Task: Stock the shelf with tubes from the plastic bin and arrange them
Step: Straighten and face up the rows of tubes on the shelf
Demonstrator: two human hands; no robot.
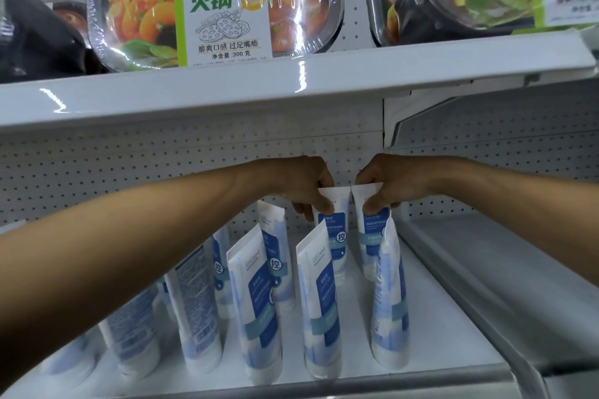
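While white-and-blue plastic tubes [257, 317] stand cap-down in rows on the white metal shelf [431, 327], left hand [303, 186] pinches the crimped top of one rear tube [334, 236]; right hand [387, 185] pinches its neighbour tube [368, 233], just beside.
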